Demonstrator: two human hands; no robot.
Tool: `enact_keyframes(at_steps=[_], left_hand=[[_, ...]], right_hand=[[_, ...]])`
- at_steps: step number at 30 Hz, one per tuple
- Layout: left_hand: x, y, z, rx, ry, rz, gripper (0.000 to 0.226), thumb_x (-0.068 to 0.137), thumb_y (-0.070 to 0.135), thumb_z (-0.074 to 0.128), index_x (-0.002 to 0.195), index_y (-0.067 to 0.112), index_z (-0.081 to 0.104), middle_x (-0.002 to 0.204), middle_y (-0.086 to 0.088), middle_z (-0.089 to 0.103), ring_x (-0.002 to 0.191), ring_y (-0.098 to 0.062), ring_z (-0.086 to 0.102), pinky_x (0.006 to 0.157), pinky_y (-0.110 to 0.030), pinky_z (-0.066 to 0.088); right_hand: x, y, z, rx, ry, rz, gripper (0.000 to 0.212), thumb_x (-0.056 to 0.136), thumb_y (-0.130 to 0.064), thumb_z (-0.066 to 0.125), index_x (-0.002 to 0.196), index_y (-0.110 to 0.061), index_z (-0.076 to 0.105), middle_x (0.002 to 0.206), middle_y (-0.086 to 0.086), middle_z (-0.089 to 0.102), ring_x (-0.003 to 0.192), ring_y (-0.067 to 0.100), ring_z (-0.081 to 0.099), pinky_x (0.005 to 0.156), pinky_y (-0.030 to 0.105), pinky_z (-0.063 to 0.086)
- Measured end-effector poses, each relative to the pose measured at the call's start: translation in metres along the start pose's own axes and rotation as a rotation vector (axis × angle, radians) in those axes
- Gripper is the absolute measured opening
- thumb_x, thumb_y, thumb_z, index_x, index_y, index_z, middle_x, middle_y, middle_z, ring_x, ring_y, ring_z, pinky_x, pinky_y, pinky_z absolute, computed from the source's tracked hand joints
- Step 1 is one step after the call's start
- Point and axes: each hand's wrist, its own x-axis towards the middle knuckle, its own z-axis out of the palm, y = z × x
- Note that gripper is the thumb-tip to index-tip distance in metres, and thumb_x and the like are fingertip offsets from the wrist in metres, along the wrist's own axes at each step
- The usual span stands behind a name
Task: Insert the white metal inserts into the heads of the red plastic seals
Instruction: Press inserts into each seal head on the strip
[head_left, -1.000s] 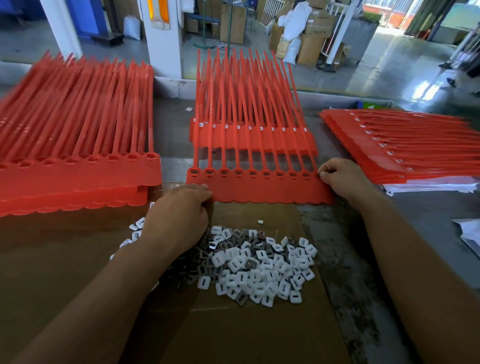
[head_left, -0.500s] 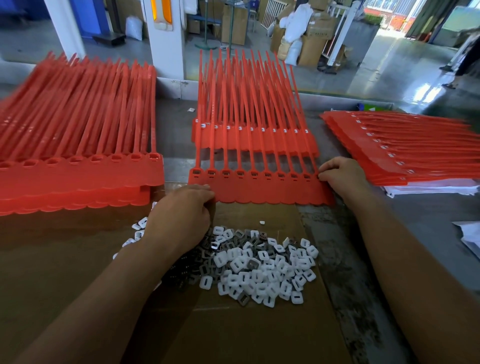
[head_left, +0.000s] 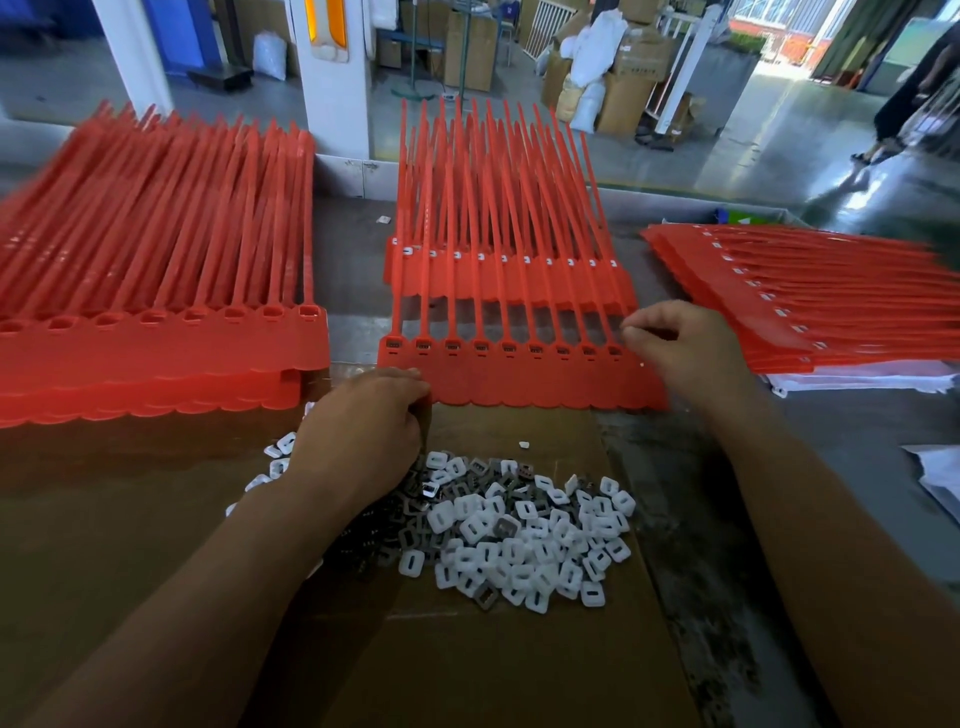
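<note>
Hands met at a joined strip of red plastic seals (head_left: 519, 382) that lay flat at the middle of a worn grey table (head_left: 857, 467), its long tails pointing away from the person. The left hand (head_left: 363, 426) had its fingers curled round the strip's near left corner, gripping the edge. The right hand (head_left: 685, 348) sat at the strip's right end, fingertips (head_left: 629, 331) drawn together just above the last head — blur hid whether they pinched anything.

A loose pile of white metal inserts (head_left: 519, 530) — small rounded squares with slots, some showing grey faces — lay on a brown cardboard sheet (head_left: 467, 665) just in front of the strip, partly under the left wrist. Behind the strip, under its tails, lay a second red seal strip (head_left: 509, 280) with white showing in its heads. A tall stack of red seal strips (head_left: 156, 358) with open heads stood to the left. A sideways red stack (head_left: 810, 312), white showing in its heads, rested on white paper (head_left: 857, 382) at the right.
</note>
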Motion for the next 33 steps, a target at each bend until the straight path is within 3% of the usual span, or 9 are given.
enact_keyframes(at_steps=[4, 7, 12, 16, 26, 33], left_hand=[[0.001, 0.000, 0.000, 0.009, -0.010, -0.003, 0.042, 0.088, 0.004, 0.042, 0.126, 0.015, 0.056, 0.140, 0.003, 0.045, 0.130, -0.013, 0.039, 0.106, -0.026, 0.028], [0.000, 0.000, 0.000, 0.022, -0.019, 0.005, 0.042, 0.088, 0.005, 0.041, 0.127, 0.015, 0.054, 0.140, 0.003, 0.045, 0.130, -0.012, 0.038, 0.107, -0.026, 0.027], [0.001, 0.000, 0.000, 0.024, -0.025, -0.009, 0.043, 0.089, 0.005, 0.040, 0.128, 0.016, 0.053, 0.141, 0.005, 0.043, 0.131, -0.012, 0.037, 0.107, -0.026, 0.027], [0.002, 0.000, 0.000, 0.025, -0.030, -0.011, 0.043, 0.088, 0.005, 0.041, 0.128, 0.017, 0.053, 0.142, 0.005, 0.043, 0.131, -0.012, 0.037, 0.107, -0.027, 0.028], [0.002, -0.001, 0.001, 0.020, -0.019, -0.007, 0.043, 0.088, 0.004, 0.040, 0.127, 0.015, 0.054, 0.140, 0.005, 0.044, 0.131, -0.012, 0.038, 0.108, -0.028, 0.027], [0.002, -0.001, 0.002, 0.024, -0.023, -0.008, 0.044, 0.088, 0.004, 0.040, 0.129, 0.016, 0.053, 0.141, 0.005, 0.043, 0.131, -0.012, 0.037, 0.108, -0.027, 0.027]], right_hand=[[-0.026, -0.035, 0.000, -0.022, -0.331, -0.134, 0.021, 0.083, -0.016, 0.066, 0.075, -0.034, 0.061, 0.077, -0.019, 0.061, 0.074, -0.007, 0.057, 0.066, 0.010, 0.040], [-0.041, -0.052, 0.006, -0.080, -0.552, -0.207, 0.019, 0.081, -0.017, 0.067, 0.073, -0.033, 0.061, 0.072, -0.019, 0.061, 0.068, -0.012, 0.057, 0.063, 0.005, 0.043], [-0.051, -0.057, 0.011, -0.105, -0.736, -0.221, 0.008, 0.078, -0.021, 0.072, 0.079, -0.028, 0.068, 0.066, -0.021, 0.062, 0.064, -0.014, 0.057, 0.061, 0.002, 0.042], [-0.052, -0.053, 0.011, -0.099, -0.792, -0.170, 0.011, 0.078, -0.020, 0.073, 0.085, -0.026, 0.069, 0.069, -0.021, 0.064, 0.065, -0.015, 0.058, 0.062, 0.001, 0.043], [-0.055, -0.048, 0.018, -0.144, -0.778, -0.133, 0.018, 0.078, -0.020, 0.072, 0.071, -0.032, 0.062, 0.056, -0.032, 0.057, 0.063, -0.019, 0.054, 0.058, 0.000, 0.041], [-0.056, -0.046, 0.017, -0.143, -0.771, -0.159, 0.027, 0.079, -0.019, 0.072, 0.078, -0.037, 0.051, 0.078, -0.018, 0.057, 0.070, -0.014, 0.054, 0.061, 0.009, 0.042]])
